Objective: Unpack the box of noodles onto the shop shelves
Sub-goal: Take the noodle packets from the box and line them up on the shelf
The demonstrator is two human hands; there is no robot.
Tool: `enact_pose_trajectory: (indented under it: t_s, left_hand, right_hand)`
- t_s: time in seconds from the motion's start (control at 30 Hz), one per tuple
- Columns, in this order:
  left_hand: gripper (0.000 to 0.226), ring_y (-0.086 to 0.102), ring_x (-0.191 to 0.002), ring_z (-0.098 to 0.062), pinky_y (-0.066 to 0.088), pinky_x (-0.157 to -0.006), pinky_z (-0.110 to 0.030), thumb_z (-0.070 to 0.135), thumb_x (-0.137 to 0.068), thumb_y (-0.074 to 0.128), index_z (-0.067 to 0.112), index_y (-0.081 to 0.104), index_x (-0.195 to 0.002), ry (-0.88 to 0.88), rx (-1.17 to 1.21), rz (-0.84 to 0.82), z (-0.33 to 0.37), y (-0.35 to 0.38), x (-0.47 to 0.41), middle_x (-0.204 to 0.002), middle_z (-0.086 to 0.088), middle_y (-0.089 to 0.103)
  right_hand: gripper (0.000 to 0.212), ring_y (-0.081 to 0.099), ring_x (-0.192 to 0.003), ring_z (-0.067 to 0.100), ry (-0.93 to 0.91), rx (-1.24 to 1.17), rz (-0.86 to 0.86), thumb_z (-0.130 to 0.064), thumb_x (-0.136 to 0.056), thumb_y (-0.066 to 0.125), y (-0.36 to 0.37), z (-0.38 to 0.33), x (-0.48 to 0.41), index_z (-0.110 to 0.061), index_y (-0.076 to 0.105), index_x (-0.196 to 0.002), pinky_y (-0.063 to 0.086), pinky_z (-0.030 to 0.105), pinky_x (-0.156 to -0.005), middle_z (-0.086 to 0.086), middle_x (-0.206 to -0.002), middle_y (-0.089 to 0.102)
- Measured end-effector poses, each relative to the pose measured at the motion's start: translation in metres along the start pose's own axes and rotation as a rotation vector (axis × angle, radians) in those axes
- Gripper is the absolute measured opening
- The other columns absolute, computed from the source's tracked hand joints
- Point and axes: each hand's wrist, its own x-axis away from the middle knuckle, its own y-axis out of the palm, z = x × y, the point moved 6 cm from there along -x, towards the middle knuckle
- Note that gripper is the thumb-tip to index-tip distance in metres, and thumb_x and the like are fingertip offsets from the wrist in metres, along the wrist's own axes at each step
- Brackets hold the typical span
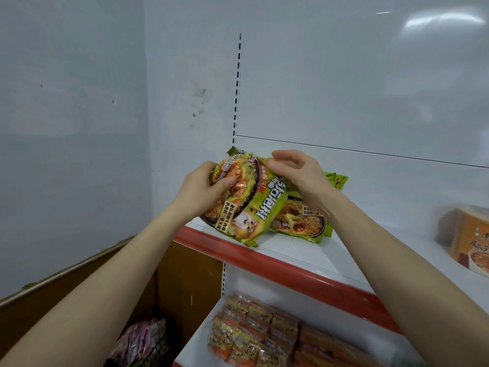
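On the white red-edged shelf [304,250], green noodle packets [254,207] by a pale wall [79,102].

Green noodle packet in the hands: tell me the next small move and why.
Probably lay the green noodle packet flat on the top shelf, farther back. The left hand grips its upper end, the right hand rests on its top edge, and it leans tilted with its lower corner past the red shelf edge. Other green packets already lie behind it.
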Motion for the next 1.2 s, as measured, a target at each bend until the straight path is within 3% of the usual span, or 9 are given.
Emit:
enact_pose_trajectory:
  t_s: [0.17,0.27,0.33,0.5,0.63,0.83,0.97,1.1,1.2]
  left_hand:
    - [0.043,0.061,-0.100,-0.027,0.052,-0.086,-0.047,0.037,-0.088,0.058,0.001,0.049,-0.110,-0.387,0.590,0.267,-0.045,0.012,0.002,-0.109,-0.013,0.060]
    - [0.047,0.061,-0.100,-0.027,0.053,-0.084,-0.044,0.036,-0.090,0.056,-0.003,0.048,-0.115,-0.522,0.837,0.334,-0.051,0.031,0.004,-0.109,-0.014,0.060]
    - [0.048,0.062,-0.100,-0.026,0.054,-0.084,-0.043,0.038,-0.089,0.056,-0.002,0.048,-0.115,-0.510,0.847,0.315,-0.050,0.041,0.005,-0.109,-0.013,0.061]
    - [0.043,0.058,-0.100,-0.018,0.046,-0.080,-0.026,0.043,-0.093,0.046,0.009,0.052,-0.119,-0.138,0.138,0.109,-0.047,0.040,0.025,-0.105,-0.001,0.060]
    - [0.065,0.052,-0.114,-0.016,0.036,-0.104,-0.041,0.063,-0.087,0.027,0.017,0.058,-0.120,0.112,-0.410,-0.203,-0.075,0.067,0.056,-0.121,0.000,0.060]
    - [0.071,0.046,-0.110,-0.014,0.034,-0.103,-0.040,0.066,-0.077,0.012,0.020,0.056,-0.110,0.152,-0.473,-0.232,-0.086,0.078,0.059,-0.112,0.004,0.054]
    - [0.072,0.045,-0.107,-0.014,0.035,-0.101,-0.036,0.067,-0.076,0.012,0.020,0.056,-0.110,0.140,-0.454,-0.246,-0.088,0.077,0.057,-0.109,0.004,0.053]
    - [0.073,0.044,-0.107,-0.013,0.034,-0.100,-0.035,0.068,-0.076,0.013,0.020,0.056,-0.111,0.139,-0.424,-0.258,-0.088,0.076,0.057,-0.108,0.004,0.052]
    - [0.073,0.043,-0.107,-0.012,0.034,-0.102,-0.035,0.068,-0.075,0.012,0.021,0.055,-0.111,0.136,-0.425,-0.266,-0.090,0.076,0.057,-0.109,0.005,0.052]
  right_hand:
    - [0.046,0.063,-0.100,0.015,0.090,0.033,0.037,-0.044,-0.082,0.061,-0.008,0.025,0.008,-0.018,0.052,-0.120,0.052,0.032,-0.083,0.004,-0.116,0.062]
    - [0.029,0.066,-0.093,0.014,0.137,0.082,-0.106,-0.036,-0.083,0.063,0.018,0.040,0.019,-0.022,0.053,-0.107,0.055,0.033,-0.081,-0.001,-0.104,0.065]
    - [0.027,0.068,-0.091,0.018,0.105,-0.036,-0.029,-0.027,-0.083,0.066,0.023,0.039,0.016,-0.018,0.055,-0.107,0.058,0.033,-0.077,0.005,-0.104,0.068]
    - [0.042,0.068,-0.090,0.022,0.048,-0.029,0.158,-0.025,-0.079,0.072,0.012,0.033,-0.006,-0.015,0.052,-0.115,0.059,0.035,-0.073,0.010,-0.109,0.065]
    - [0.034,0.064,-0.088,0.029,-0.034,0.265,0.151,-0.029,-0.079,0.071,0.023,0.025,-0.024,-0.022,0.048,-0.102,0.053,0.043,-0.077,0.008,-0.097,0.064]
    - [0.064,0.046,-0.096,0.016,-0.002,0.510,0.070,-0.026,-0.084,0.066,0.047,0.048,-0.037,-0.005,0.036,-0.137,0.038,0.029,-0.077,0.009,-0.121,0.052]
    - [0.054,0.050,-0.080,0.019,-0.058,0.663,0.078,-0.021,-0.089,0.059,0.059,0.049,-0.041,-0.002,0.034,-0.134,0.041,0.030,-0.069,0.003,-0.094,0.051]
    - [0.080,0.052,-0.062,0.015,-0.057,0.756,0.054,-0.022,-0.084,0.066,0.062,0.052,-0.042,-0.005,0.015,-0.143,0.039,0.027,-0.053,0.001,-0.074,0.052]
    - [0.097,0.058,-0.085,0.026,-0.043,0.822,-0.011,-0.024,-0.076,0.075,0.066,0.059,-0.041,-0.011,0.009,-0.145,0.044,0.031,-0.068,0.014,-0.104,0.057]
